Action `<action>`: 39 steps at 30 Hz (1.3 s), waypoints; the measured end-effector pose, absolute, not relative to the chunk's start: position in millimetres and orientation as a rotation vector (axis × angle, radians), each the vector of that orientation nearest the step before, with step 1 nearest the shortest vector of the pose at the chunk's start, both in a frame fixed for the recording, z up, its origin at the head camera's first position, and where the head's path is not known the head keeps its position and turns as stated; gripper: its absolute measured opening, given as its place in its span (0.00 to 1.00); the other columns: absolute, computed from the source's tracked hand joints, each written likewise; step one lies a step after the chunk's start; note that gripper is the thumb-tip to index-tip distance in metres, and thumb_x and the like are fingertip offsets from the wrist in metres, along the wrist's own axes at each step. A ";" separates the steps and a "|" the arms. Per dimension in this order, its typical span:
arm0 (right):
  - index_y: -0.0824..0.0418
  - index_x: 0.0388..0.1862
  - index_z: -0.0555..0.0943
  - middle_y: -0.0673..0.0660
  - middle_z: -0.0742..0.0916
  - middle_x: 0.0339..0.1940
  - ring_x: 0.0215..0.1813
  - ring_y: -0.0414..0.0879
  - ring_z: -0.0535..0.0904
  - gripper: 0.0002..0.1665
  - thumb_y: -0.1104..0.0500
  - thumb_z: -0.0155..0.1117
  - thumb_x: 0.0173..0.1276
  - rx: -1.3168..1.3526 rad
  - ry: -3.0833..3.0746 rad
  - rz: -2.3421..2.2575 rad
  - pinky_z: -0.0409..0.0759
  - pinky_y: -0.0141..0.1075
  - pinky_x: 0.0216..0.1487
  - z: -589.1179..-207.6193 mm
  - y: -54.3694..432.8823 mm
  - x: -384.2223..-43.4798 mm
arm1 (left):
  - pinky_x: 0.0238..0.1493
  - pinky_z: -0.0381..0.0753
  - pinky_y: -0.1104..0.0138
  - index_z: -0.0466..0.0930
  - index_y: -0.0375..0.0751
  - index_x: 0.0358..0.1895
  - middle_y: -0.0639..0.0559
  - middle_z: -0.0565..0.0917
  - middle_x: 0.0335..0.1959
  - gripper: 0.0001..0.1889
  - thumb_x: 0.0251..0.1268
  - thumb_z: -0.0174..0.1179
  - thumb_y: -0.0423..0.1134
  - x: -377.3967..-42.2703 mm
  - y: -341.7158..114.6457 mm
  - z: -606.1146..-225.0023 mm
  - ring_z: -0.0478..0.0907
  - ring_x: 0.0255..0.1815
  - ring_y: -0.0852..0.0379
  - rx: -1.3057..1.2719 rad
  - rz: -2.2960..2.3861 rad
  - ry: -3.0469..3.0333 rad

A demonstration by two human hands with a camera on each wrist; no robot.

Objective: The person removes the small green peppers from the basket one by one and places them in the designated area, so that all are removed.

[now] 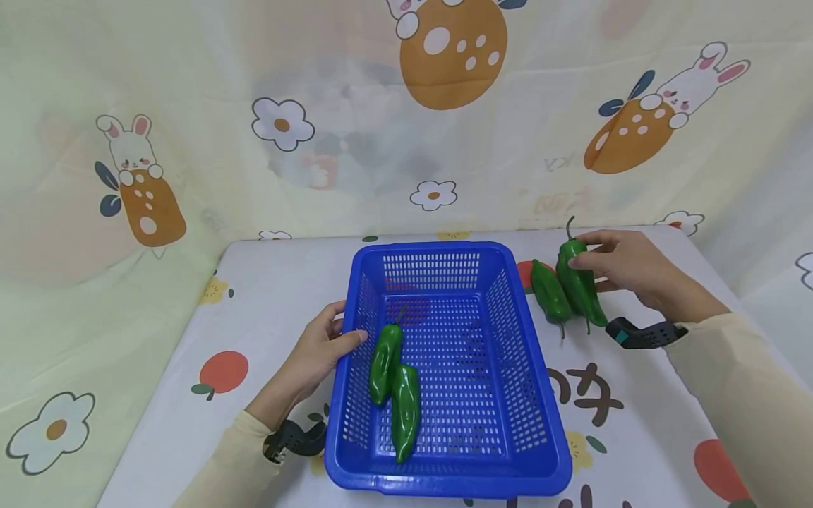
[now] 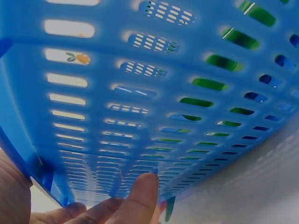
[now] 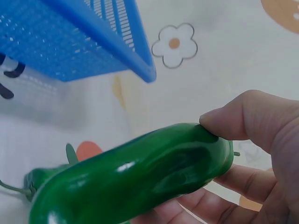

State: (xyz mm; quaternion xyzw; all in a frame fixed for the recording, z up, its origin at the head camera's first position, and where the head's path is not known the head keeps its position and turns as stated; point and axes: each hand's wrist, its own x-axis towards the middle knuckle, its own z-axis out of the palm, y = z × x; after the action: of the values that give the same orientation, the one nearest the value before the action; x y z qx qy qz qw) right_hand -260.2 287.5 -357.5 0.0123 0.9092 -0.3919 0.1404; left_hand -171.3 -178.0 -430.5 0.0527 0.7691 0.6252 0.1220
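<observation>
A blue plastic basket [image 1: 444,480] stands mid-table, with two green peppers [image 1: 406,409] inside along its left side. My left hand [image 1: 317,349] grips the basket's left rim, thumb over the edge and fingers against the outer wall; the left wrist view shows those fingers [image 2: 145,196] beneath the slotted side. To the right of the basket, my right hand [image 1: 625,264] pinches a green pepper [image 1: 578,279] between thumb and fingers, its stem pointing up. Another green pepper [image 1: 551,293] lies just left of it. A thin stem shows below the held pepper; whose it is, I cannot tell.
A white patterned cloth [image 1: 267,296] covers the table. Behind it hangs a pale curtain [image 1: 356,176] printed with rabbits and flowers, which also closes off the sides. Dark straps [image 1: 644,335] circle both wrists.
</observation>
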 end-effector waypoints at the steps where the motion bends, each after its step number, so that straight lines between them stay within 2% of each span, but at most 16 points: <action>1: 0.69 0.80 0.61 0.77 0.73 0.70 0.65 0.74 0.75 0.40 0.48 0.59 0.80 0.041 2.631 -1.128 0.84 0.61 0.59 -358.5 289.3 -261.4 | 0.43 0.92 0.52 0.59 0.39 0.79 0.28 0.81 0.61 0.32 0.76 0.60 0.35 -171.3 -178.0 -430.6 0.87 0.51 0.38 0.153 1.825 2.243; 17: 0.68 0.81 0.60 0.75 0.75 0.70 0.67 0.71 0.76 0.41 0.47 0.57 0.81 0.109 2.643 -1.189 0.83 0.60 0.62 -375.0 307.9 -276.1 | 0.44 0.92 0.51 0.59 0.38 0.79 0.28 0.80 0.62 0.32 0.76 0.59 0.35 -167.9 -180.0 -429.3 0.87 0.51 0.38 0.137 1.823 2.250; 27: 0.69 0.83 0.56 0.77 0.73 0.71 0.68 0.72 0.74 0.45 0.44 0.55 0.81 0.184 2.620 -1.240 0.77 0.64 0.67 -388.7 320.0 -281.2 | 0.43 0.92 0.51 0.59 0.37 0.78 0.27 0.80 0.62 0.32 0.76 0.60 0.35 -168.7 -179.5 -429.8 0.88 0.50 0.39 0.145 1.825 2.253; 39: 0.72 0.81 0.56 0.77 0.70 0.71 0.64 0.70 0.76 0.46 0.43 0.56 0.80 0.196 2.645 -1.244 0.80 0.63 0.64 -402.0 339.9 -288.5 | 0.43 0.92 0.52 0.59 0.37 0.78 0.27 0.80 0.61 0.32 0.76 0.60 0.35 -170.8 -179.3 -430.5 0.88 0.49 0.38 0.163 1.836 2.237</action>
State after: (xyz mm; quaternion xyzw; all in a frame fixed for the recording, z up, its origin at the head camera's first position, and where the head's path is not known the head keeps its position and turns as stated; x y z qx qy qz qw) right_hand -288.5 339.9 -402.0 0.0666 0.8977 -0.4224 0.1059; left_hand -170.8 -179.3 -430.5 0.0558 0.7661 0.6287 0.1214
